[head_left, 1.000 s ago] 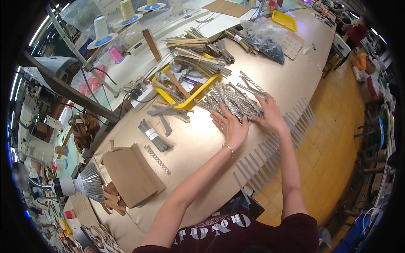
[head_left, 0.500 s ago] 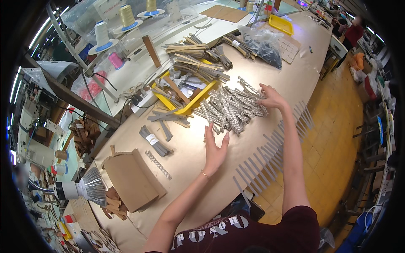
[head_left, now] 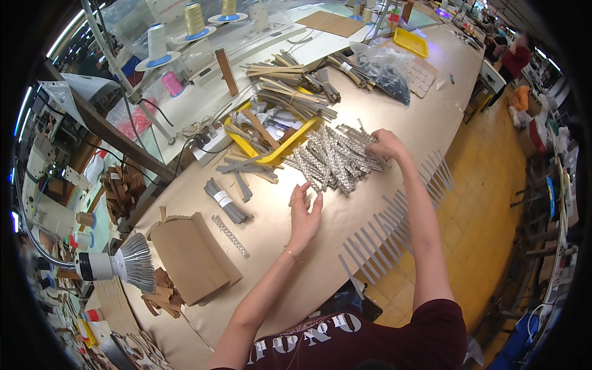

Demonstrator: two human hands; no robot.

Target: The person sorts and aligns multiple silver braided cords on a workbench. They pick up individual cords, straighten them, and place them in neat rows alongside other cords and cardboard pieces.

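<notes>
- Strips (head_left: 336,159): silvery, braided, piled loosely at slants.
- Left hand (head_left: 303,219): empty, fingers parted.
- Right hand (head_left: 388,145): fingers bent at the pile's edge; cannot tell whether gripping.

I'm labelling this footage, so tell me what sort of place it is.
Probably a sewing workshop: thread cones stand beyond a worktable holding a pile of braided strips and a banded grey bundle.

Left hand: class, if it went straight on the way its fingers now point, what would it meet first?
Most likely the near-left edge of the pile of silvery braided strips, just beyond the fingertips of the left hand; its height above the table is hard to judge.
</notes>
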